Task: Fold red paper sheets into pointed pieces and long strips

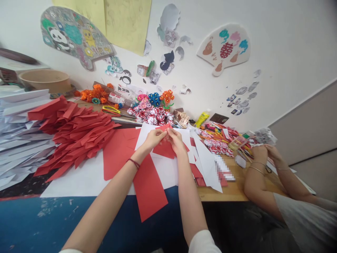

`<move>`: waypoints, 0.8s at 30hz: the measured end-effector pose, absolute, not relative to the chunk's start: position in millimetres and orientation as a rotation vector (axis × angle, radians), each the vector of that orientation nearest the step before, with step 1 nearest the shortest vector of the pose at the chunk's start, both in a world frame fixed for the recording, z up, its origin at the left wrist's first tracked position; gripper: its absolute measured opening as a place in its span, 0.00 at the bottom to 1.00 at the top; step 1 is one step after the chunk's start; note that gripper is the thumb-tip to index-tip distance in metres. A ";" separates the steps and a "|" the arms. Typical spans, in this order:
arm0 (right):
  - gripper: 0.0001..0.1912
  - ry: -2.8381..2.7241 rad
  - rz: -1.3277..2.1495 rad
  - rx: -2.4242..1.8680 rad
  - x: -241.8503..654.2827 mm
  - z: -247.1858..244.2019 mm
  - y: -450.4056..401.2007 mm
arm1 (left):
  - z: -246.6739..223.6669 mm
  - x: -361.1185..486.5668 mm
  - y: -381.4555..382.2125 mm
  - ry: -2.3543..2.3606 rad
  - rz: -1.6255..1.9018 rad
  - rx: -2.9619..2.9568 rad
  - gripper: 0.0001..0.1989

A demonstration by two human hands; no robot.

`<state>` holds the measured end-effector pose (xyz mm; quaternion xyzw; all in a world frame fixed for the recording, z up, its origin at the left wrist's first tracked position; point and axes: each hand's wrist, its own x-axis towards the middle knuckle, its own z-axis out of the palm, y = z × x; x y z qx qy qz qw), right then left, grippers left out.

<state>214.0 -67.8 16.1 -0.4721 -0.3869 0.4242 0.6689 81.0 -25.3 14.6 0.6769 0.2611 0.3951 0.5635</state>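
Observation:
A small red paper piece (163,148) is pinched at its top between my two hands, above sheets on the table. My left hand (156,137) has its thumb and fingers pressed together on the paper's upper left. On its upper right, my right hand (174,138) grips the same piece, fingertips almost touching the left ones. Larger red sheets (117,154) and white paper (92,175) lie beneath. One red sheet (150,189) hangs over the front edge. Left of my hands is a heap of folded red paper pieces (81,133).
Folded white papers (21,133) are stacked at the far left, near a round basin (44,80). Craft flowers (154,109) and a yellow bottle (202,118) stand along the wall. At right, another person's hands (267,154) are close together over the table.

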 end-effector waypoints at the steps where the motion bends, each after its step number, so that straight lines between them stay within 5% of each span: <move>1: 0.19 -0.872 0.962 -1.063 214.1 16.3 -68.0 | 15.1 80.8 -25.9 0.622 0.924 1.590 0.21; 24: 0.17 -0.939 0.989 -1.050 219.0 11.0 -64.3 | 16.1 82.7 -25.3 0.639 0.910 1.606 0.19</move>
